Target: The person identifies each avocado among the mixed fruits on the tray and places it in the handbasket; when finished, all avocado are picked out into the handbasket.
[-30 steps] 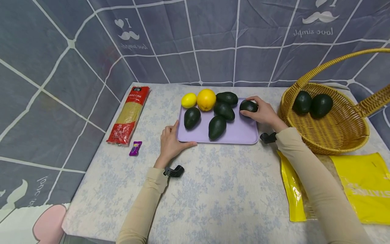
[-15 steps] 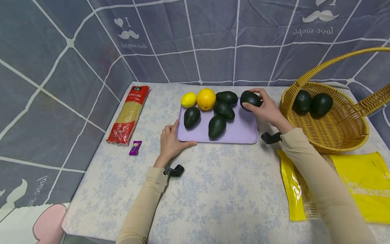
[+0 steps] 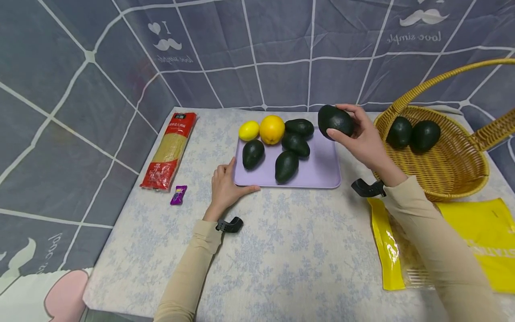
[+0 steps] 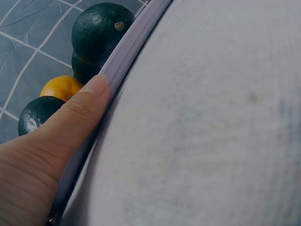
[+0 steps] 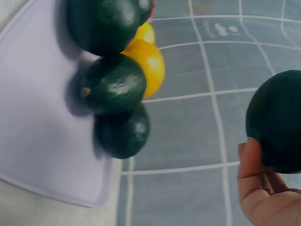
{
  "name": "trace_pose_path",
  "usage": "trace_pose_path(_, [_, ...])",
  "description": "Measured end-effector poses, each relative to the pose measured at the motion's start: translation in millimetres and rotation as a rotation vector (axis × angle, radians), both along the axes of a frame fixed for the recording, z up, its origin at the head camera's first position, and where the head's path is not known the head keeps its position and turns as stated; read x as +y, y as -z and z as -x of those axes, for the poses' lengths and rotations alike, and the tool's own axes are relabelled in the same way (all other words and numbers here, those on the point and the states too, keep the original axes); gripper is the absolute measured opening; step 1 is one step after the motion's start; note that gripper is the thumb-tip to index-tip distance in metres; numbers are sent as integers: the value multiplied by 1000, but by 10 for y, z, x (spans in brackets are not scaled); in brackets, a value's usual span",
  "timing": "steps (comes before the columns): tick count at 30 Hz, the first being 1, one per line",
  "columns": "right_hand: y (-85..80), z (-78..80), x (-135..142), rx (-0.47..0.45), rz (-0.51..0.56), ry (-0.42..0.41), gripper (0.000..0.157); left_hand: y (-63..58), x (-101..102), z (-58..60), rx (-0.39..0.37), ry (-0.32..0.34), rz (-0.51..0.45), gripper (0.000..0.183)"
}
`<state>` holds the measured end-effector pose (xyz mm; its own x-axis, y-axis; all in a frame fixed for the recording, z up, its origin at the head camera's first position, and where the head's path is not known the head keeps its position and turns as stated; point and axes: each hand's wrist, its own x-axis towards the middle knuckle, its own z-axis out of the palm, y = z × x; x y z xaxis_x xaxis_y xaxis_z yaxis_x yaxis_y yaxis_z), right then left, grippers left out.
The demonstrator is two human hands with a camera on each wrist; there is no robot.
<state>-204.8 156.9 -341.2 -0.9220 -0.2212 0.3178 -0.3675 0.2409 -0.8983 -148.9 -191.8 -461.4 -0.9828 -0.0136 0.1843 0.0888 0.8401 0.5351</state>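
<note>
You have one dark avocado [image 3: 335, 120] pinched between the thumb and fingers of your right hand [image 3: 368, 144], raised near the far right corner of the tray [image 3: 322, 172]; your left hand [image 3: 227, 189] is spread against its near left corner. Assessed as firm, moderately weighty, possibly slippery, bruisable: grip the widest girth, lightly
</note>
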Motion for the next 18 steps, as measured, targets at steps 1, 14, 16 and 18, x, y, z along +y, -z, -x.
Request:
trace_pose_path(1, [-26,-33,6,20,20,7,60,0,1,-3,-1,-1,-2,118])
trace_pose_path(14, [-244,-344,283,313,527,-29,60,-10,10,-12,-19,-9,-14,117])
trace_pose_path(16, [-276,-390,331,334,592,6,59,-9,7,-12,-20,-10,-14,117])
trace_pose_path(18, [-319,-435,369,356,669,41,59,-3,2,-10,-23,-11,-13,118])
